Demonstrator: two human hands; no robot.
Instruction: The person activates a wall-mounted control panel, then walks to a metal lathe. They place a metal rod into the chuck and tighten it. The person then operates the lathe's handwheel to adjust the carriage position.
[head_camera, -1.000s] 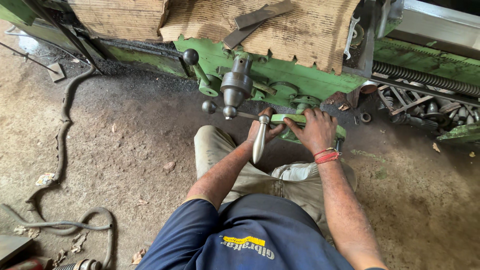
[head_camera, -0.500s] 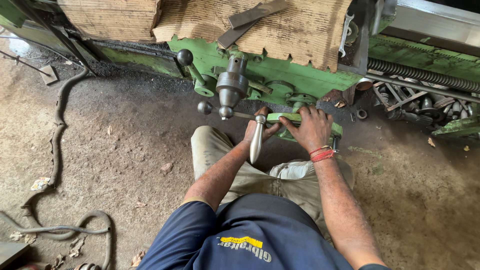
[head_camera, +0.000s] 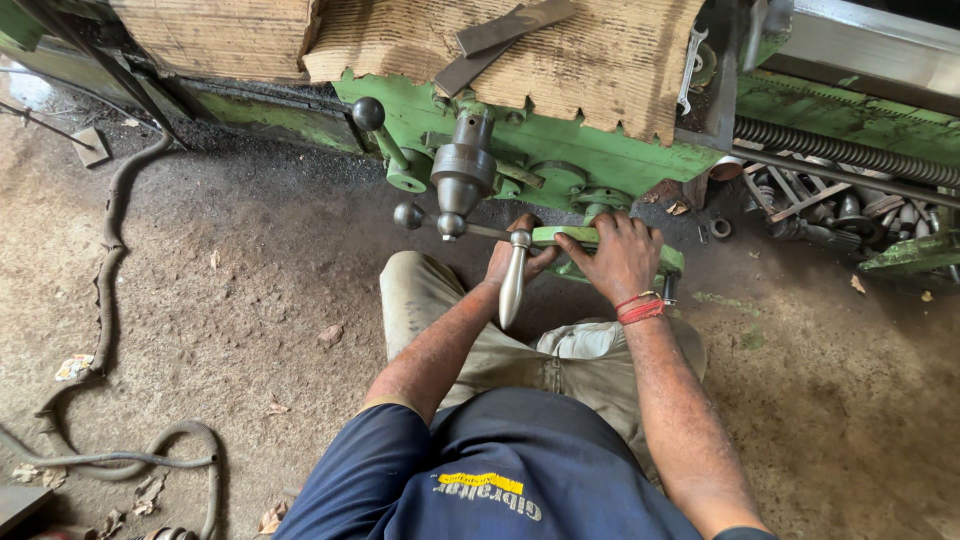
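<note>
**A:** Where are your 2 hands right now?

**B:** Both are down at the front of the green machine body (head_camera: 600, 150). My right hand (head_camera: 622, 258) lies flat over a green lever plate (head_camera: 560, 236), fingers together and curled over its top edge, pressing on it. A red band (head_camera: 640, 308) sits on that wrist.

**A:** And the left?

**B:** My left hand (head_camera: 520, 262) is tucked behind the polished metal handle (head_camera: 513, 282), the tapered one that hangs down from the crank. The fingers wrap toward it, but the handle hides them, so I cannot tell whether they are clamped on it or on the part just behind.

**A:** What does that handle join to?

**B:** A thin rod runs from its top leftward to a small ball knob (head_camera: 408, 215), passing under a grey hub (head_camera: 462, 175) that sticks out of the machine. A second lever with 1 black ball end (head_camera: 368, 113) stands up to the left of the hub.

**A:** What else is around you?

**B:** Torn cardboard (head_camera: 580, 50) lies over the machine top with 2 flat metal strips (head_camera: 510, 28) on it. A long threaded screw (head_camera: 840, 150) runs along the right. A grey hose (head_camera: 105, 290) snakes over the dirt floor (head_camera: 250, 330) to my left.
</note>
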